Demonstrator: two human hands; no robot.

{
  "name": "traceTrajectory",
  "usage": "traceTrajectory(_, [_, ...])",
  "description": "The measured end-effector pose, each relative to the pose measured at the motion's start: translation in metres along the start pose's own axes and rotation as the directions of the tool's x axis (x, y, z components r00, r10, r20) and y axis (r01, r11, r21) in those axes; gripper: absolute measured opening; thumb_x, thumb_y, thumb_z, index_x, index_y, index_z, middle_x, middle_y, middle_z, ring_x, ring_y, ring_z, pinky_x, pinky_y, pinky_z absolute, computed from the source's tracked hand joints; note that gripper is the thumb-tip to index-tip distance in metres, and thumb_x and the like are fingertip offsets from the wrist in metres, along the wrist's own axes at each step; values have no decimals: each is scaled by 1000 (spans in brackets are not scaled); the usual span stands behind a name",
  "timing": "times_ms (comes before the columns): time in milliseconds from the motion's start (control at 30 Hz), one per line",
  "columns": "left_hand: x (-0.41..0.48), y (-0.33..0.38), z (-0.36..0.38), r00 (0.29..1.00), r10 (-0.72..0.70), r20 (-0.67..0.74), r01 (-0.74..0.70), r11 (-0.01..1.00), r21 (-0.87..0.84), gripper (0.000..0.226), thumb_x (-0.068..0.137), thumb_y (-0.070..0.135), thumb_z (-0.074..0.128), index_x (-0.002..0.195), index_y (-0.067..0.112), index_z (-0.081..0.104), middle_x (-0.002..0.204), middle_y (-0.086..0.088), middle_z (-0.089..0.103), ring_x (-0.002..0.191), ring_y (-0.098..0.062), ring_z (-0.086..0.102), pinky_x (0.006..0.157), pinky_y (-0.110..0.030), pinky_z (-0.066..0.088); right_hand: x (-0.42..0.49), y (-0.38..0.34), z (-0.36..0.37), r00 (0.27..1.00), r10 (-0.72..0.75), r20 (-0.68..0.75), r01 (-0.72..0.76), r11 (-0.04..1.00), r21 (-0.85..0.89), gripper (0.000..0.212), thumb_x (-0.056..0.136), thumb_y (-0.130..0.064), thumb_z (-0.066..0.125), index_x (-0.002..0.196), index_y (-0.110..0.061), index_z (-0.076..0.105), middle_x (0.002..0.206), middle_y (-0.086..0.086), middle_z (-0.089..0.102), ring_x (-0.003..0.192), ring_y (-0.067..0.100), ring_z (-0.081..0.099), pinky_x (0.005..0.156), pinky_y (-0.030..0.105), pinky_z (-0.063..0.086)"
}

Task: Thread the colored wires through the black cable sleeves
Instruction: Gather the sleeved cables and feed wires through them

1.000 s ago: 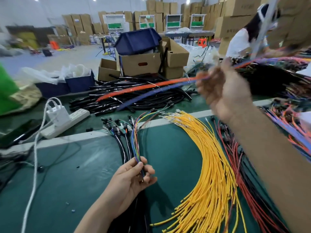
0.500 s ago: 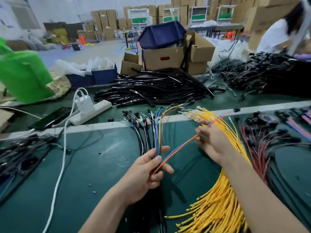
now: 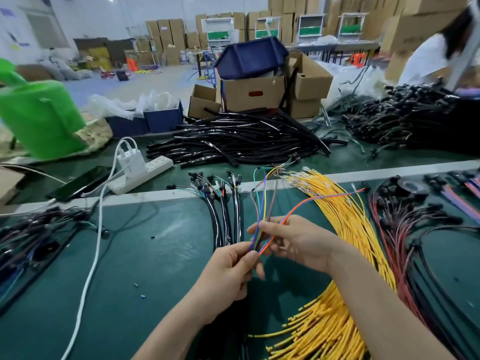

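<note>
Pinching the colored wires [image 3: 260, 231] low down, the left hand [image 3: 228, 271] has its thumb and fingers curled round the bundle, held up above the green mat [image 3: 155, 255]. The right hand [image 3: 298, 242] meets it from the other side, thumb and forefinger closed on the same bundle a little higher. Blue, yellow, green and brownish strands fan upward from the two grips. An orange and blue pair [image 3: 337, 195] sweeps off to the right, arching over the big spread of yellow wires [image 3: 345, 229] that lies across the mat just beside the right forearm. Whether a sleeve sits inside the left palm, I cannot tell. Just left of the hands, a few sleeved cables [image 3: 226, 211] lie side by side on the mat, with connectors at their far ends. The heap of black cable sleeves [image 3: 241, 141] is well back, beyond the pale strip across the table. Far right, red wires [image 3: 394, 229] curve along the yellow ones. To the left sit a white power strip [image 3: 145, 172] with a charger plugged in, a dark phone [image 3: 80, 181] and a white cord [image 3: 96, 242] trailing toward the near edge. Behind the sleeves stands a cardboard box [image 3: 253, 92] with a blue bin [image 3: 250, 58] tipped on top.
</note>
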State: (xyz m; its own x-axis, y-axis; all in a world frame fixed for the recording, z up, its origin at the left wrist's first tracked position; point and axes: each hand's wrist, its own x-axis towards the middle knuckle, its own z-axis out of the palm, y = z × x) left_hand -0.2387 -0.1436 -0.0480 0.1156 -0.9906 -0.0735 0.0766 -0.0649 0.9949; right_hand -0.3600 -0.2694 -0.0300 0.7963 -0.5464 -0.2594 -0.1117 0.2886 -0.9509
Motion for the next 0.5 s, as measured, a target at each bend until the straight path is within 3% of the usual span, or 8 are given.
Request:
traceTrajectory(100, [0, 1, 0, 1000, 18, -2, -18, 999, 29, 25, 99, 7, 42, 83, 15, 60, 60, 6, 58, 43, -3, 25, 35, -14, 22, -5, -3, -1, 995, -62, 78, 63, 998, -10, 20, 85, -16, 58, 99, -6, 67, 88, 12, 66, 74, 19, 56, 75, 27, 42])
traceTrajectory(167, [0, 1, -1, 1000, 30, -3, -30, 999, 42, 22, 98, 6, 43, 89, 11, 62, 60, 4, 60, 42, -3, 25, 35, -14, 24, -9, -5, -2, 986, -76, 146, 73, 997, 23, 18, 82, -15, 57, 93, -5, 65, 86, 10, 67, 71, 16, 58, 73, 23, 47])
traceTrajectory(267, [0, 1, -3, 997, 44, -59, -42, 999, 33, 25, 95, 6, 49, 82, 12, 69, 61, 0, 61, 43, -4, 28, 38, -15, 29, -11, -6, -4, 979, -112, 170, 97, 991, 92, 12, 84, -14, 53, 90, -6, 59, 88, 9, 69, 69, 11, 61, 66, 17, 49])
traceTrajectory(400, [4, -1, -8, 960, 113, -257, -93, 992, 88, 21, 90, 7, 59, 78, 13, 75, 62, 0, 64, 45, -6, 41, 46, -15, 37, -7, -7, -5, 979, -196, 54, 179, 959, 219, 12, 85, -20, 51, 86, -8, 55, 83, 9, 70, 59, 9, 56, 55, 15, 45])
traceTrajectory(500, [8, -2, -13, 921, 60, -386, -106, 989, -100, 19, 84, 4, 62, 77, 12, 77, 64, -7, 65, 51, -6, 52, 57, -17, 52, -1, -5, -4, 966, -249, -62, 257, 932, 255, 16, 83, -19, 52, 78, -8, 63, 78, 8, 70, 58, 8, 56, 54, 15, 47])
